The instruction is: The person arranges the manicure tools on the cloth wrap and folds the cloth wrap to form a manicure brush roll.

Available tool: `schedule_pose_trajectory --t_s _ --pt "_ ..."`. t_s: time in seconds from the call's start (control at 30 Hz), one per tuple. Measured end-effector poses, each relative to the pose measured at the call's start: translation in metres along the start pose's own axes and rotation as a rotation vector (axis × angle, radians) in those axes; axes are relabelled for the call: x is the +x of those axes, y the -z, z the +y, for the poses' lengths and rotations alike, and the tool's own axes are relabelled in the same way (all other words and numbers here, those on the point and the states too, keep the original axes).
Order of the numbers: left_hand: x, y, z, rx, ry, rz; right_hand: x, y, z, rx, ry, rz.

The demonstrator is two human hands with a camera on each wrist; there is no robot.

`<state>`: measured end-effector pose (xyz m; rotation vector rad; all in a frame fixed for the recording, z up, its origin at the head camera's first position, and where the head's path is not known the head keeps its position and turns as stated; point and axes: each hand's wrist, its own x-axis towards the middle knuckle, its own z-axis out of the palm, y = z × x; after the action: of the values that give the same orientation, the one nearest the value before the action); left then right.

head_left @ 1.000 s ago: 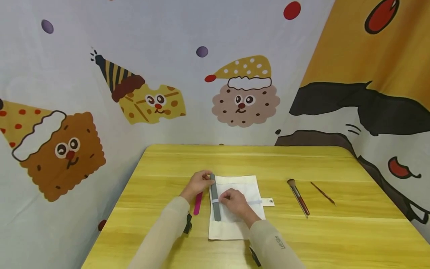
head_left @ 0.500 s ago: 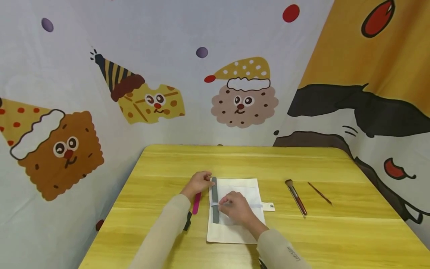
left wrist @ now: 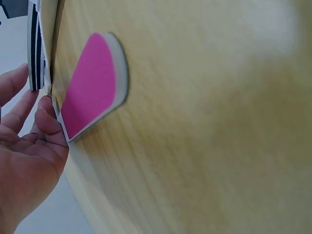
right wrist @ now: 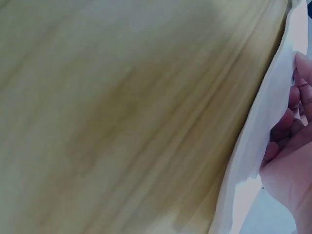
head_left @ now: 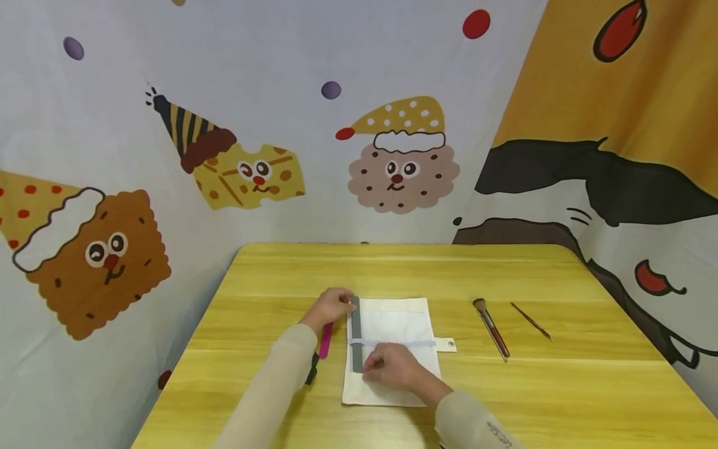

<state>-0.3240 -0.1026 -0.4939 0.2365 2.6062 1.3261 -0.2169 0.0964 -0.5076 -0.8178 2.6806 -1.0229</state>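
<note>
Looked down on a yellow wood-grain table (head_left: 280, 268) with rounded far corners, set against a pale cloth backdrop (head_left: 303, 50). Saw printed there, on a clock centred on the white pouch (head_left: 398, 321), a square orange biscuit (head_left: 143, 218) at ten, a cheese wedge (head_left: 219, 187) at eleven, a round pink biscuit (head_left: 370, 193) at twelve and a black-and-white figure (head_left: 645, 187) at two, cut off by the frame.

Held the grey file (head_left: 356, 324) at its far end in the left hand (head_left: 330, 307), with thumb and fingertip. Laid that file along the pouch's nine o'clock edge, beneath a pale strap (head_left: 404, 343).

Placed the right hand (head_left: 395, 369), with fingers curled, at the file's four o'clock, beside its near end. Could not tell a pinch on the pouch's cloth from a mere touch, given the tightly cropped right-wrist view.

Spotted a pink file (head_left: 325, 343) at nine, partly hidden by the left arm, and a fluffy brush (head_left: 492, 327) and thin brush (head_left: 531, 322) at three. Found a dark object (head_left: 311, 369) near nine too, half covered by sleeve and too obscured to name.
</note>
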Motion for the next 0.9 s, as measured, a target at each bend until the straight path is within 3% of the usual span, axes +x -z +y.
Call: schedule_pose_trajectory --t_s 0.3,0.5,0.7,0.9 --pt "-0.004 0.003 0.003 0.014 -0.023 -0.034 0.0 0.0 0.005 0.194 -0.016 -0.003" --pt "-0.003 -0.001 0.005 0.037 -0.054 -0.095 0.003 -0.002 0.006 0.154 -0.025 0.037" --pt "0.0 -0.006 0.005 0.043 -0.061 -0.105 0.005 -0.005 0.006 0.121 -0.038 0.039" --pt "0.0 -0.002 0.005 0.086 -0.067 -0.092 0.011 -0.007 0.006 -0.008 -0.015 0.084"
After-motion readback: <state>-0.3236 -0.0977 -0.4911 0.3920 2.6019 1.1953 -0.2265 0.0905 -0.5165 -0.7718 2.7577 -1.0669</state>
